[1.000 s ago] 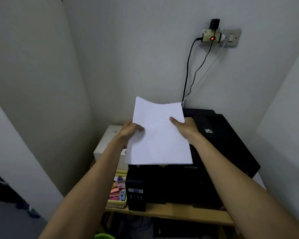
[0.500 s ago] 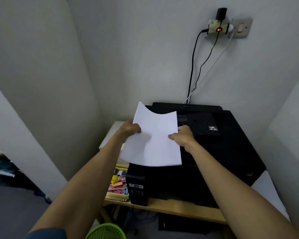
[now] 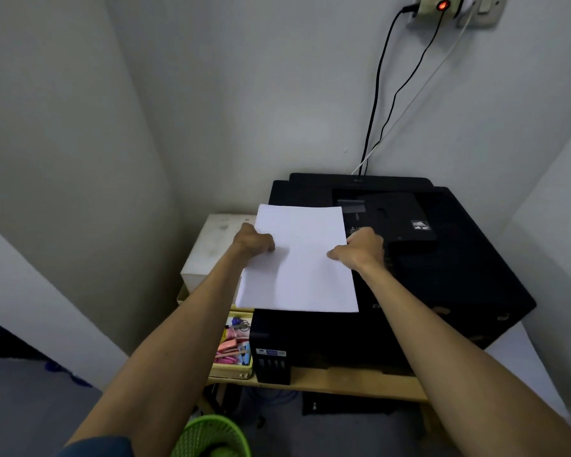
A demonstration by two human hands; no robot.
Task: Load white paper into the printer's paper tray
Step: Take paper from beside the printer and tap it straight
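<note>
A thin stack of white paper (image 3: 299,262) is held nearly flat over the front left part of the black printer (image 3: 442,291), its far edge toward the wall. The printer sits on a wooden worktop (image 3: 337,380), its top closed.

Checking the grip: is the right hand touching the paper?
Touching. The head view shows the right hand pinching the white paper's right edge, thumb lying on top.

The paper (image 3: 299,258) looks smooth and matt white. The printer (image 3: 442,285) is black plastic, faintly glossy. The shelf (image 3: 337,380) beneath is pale bare wood; the near basket (image 3: 211,437) is green plastic mesh.
</note>
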